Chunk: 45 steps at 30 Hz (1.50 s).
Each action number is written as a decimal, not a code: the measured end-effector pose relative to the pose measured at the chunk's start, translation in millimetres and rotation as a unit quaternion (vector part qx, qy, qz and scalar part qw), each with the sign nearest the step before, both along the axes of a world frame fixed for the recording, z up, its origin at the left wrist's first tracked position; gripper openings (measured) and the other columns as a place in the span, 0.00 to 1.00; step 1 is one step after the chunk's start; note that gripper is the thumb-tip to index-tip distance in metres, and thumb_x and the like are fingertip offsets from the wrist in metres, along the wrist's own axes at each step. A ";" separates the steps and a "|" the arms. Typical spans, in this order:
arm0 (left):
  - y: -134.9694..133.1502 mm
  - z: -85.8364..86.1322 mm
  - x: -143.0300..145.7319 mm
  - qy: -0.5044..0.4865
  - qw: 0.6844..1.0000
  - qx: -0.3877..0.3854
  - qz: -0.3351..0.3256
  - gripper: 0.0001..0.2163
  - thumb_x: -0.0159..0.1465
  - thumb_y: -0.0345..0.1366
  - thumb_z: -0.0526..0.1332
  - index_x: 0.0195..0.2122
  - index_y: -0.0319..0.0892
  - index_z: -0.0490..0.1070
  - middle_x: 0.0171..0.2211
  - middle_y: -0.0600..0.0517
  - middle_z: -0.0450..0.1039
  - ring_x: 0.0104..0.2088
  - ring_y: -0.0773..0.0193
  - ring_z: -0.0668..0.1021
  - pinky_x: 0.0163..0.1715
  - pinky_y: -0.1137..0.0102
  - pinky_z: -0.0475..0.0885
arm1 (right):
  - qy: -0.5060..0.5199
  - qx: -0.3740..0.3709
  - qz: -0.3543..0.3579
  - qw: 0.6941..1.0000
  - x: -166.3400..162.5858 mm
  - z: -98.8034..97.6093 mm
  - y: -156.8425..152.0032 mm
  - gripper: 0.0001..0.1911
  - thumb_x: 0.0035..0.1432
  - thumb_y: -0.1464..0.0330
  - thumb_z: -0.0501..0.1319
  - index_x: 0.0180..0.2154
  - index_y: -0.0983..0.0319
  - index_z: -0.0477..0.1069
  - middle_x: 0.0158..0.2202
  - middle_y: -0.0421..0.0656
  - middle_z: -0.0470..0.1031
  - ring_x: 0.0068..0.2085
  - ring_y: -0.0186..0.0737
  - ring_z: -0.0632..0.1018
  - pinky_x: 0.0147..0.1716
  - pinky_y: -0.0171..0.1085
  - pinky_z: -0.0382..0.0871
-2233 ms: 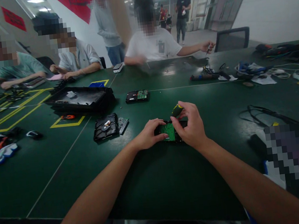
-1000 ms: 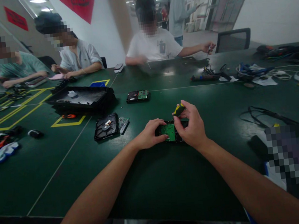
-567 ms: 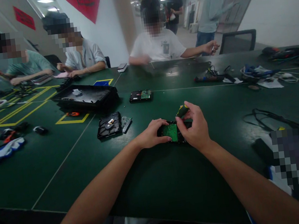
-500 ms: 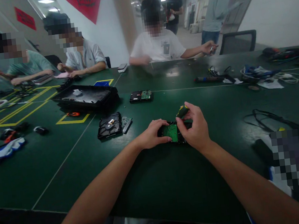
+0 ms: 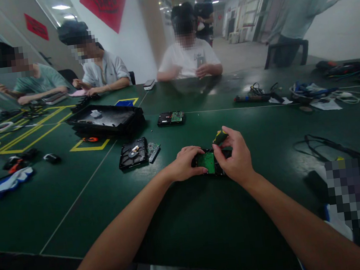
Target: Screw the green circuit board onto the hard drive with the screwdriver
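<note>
A hard drive [image 5: 206, 163] lies on the green table in front of me, its green circuit board facing up. My left hand [image 5: 188, 162] grips the drive's left end, thumb along the near edge and fingers at the far edge. Between the fingers of my right hand [image 5: 235, 152] is a screwdriver [image 5: 220, 137] with a yellow and black handle, held tilted over the board's right side. Its tip is hidden behind my fingers. Left of my hands rest another hard drive [image 5: 133, 153] and a loose circuit board [image 5: 153, 151] beside it.
Farther back lies a third drive [image 5: 170, 118], with a stack of black trays [image 5: 106, 119] to its left. Cables and a glove [image 5: 6, 183] lie at far left. A black cable [image 5: 331, 146] is on the right. Several people sit or stand across the table.
My hands keep nearly the same hold on the drive and screwdriver. Across the table, a seated person's outstretched arm has come in to the chest. A standing person has moved right.
</note>
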State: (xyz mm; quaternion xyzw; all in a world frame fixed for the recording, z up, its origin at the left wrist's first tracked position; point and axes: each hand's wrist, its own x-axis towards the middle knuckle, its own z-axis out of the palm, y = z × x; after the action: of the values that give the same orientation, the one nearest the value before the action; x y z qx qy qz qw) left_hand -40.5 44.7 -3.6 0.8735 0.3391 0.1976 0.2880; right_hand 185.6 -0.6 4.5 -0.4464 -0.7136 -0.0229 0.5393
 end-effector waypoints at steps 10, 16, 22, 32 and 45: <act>-2.5 13.7 8.4 0.014 0.995 -0.097 0.021 0.29 0.58 0.43 0.73 0.59 0.43 0.68 0.57 0.42 0.66 0.42 0.56 0.78 0.46 0.56 0.78 | 0.000 -0.001 -0.005 1.000 -0.2 -0.8 -0.2 0.35 0.64 0.68 0.65 0.69 0.55 0.57 0.59 0.53 0.70 0.48 0.51 0.81 0.42 0.51 0.84; -8.7 12.1 9.5 -0.013 0.979 -0.200 0.030 0.28 0.62 0.39 0.70 0.61 0.46 0.63 0.62 0.40 0.61 0.28 0.69 0.77 0.20 0.68 0.79 | -0.001 -0.002 -0.006 1.000 0.1 -2.2 0.9 0.35 0.64 0.69 0.65 0.69 0.54 0.56 0.59 0.52 0.70 0.49 0.51 0.81 0.43 0.51 0.84; -11.1 12.3 10.0 -0.041 0.972 -0.224 0.050 0.28 0.62 0.37 0.72 0.60 0.44 0.62 0.62 0.38 0.60 0.24 0.73 0.77 0.17 0.70 0.78 | -0.010 -0.004 -0.003 1.000 1.0 1.6 1.1 0.34 0.64 0.68 0.65 0.68 0.54 0.58 0.59 0.52 0.70 0.46 0.50 0.81 0.42 0.52 0.84; -2.5 1.8 11.5 -0.055 0.970 -0.231 0.041 0.30 0.61 0.38 0.73 0.60 0.45 0.62 0.62 0.38 0.61 0.22 0.74 0.77 0.15 0.71 0.76 | -0.018 -0.008 -0.016 1.000 6.3 4.7 4.3 0.34 0.64 0.68 0.66 0.68 0.54 0.58 0.56 0.50 0.72 0.39 0.44 0.81 0.40 0.48 0.83; 9.8 4.5 36.5 -0.055 0.968 -0.246 0.007 0.31 0.62 0.37 0.74 0.61 0.39 0.61 0.41 0.49 0.71 0.21 0.69 0.77 0.15 0.73 0.73 | -0.022 -0.002 -0.052 0.998 19.7 10.8 9.8 0.32 0.63 0.68 0.66 0.67 0.54 0.61 0.55 0.49 0.73 0.37 0.42 0.81 0.38 0.45 0.82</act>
State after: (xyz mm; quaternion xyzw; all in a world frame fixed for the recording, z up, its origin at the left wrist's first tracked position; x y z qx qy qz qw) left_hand -3.9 54.4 0.9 0.7613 0.3674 0.1579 0.5104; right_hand 205.3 9.2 15.3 -0.4836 -0.7014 -0.0591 0.5203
